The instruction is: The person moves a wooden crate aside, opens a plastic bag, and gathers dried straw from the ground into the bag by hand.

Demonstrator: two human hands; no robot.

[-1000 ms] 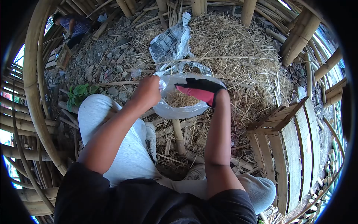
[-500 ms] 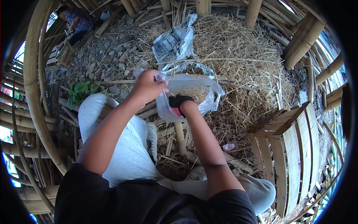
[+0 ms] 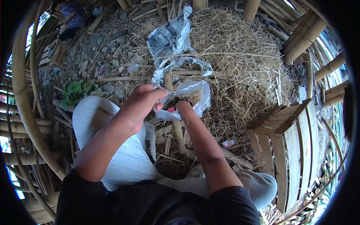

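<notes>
My left hand point(image 3: 144, 99) is closed on the rim of a translucent plastic bag point(image 3: 204, 98), at its left side. Reaching into the bag's mouth is my right hand point(image 3: 182, 105), with black material, perhaps a glove, around it. Its fingers are hidden inside, so I cannot tell what they hold. A bit of pink-red shows beside it, and straw is visible within the bag. Just beyond the bag lies a torn, crumpled newspaper sheet point(image 3: 170, 35) on the straw.
Dry straw point(image 3: 236, 48) covers the ground ahead, with rubble stones point(image 3: 90, 56) to the left. A wooden slatted crate point(image 3: 288, 150) stands at my right. Bamboo poles point(image 3: 303, 37) surround the space. Another person point(image 3: 71, 17) is at the far upper left, near a small crate point(image 3: 52, 54).
My right hand has gone deeper into the bag, hiding more of the black material. The bag has drawn in and narrowed, and my left hand has shifted slightly down. The camera view has shifted a little.
</notes>
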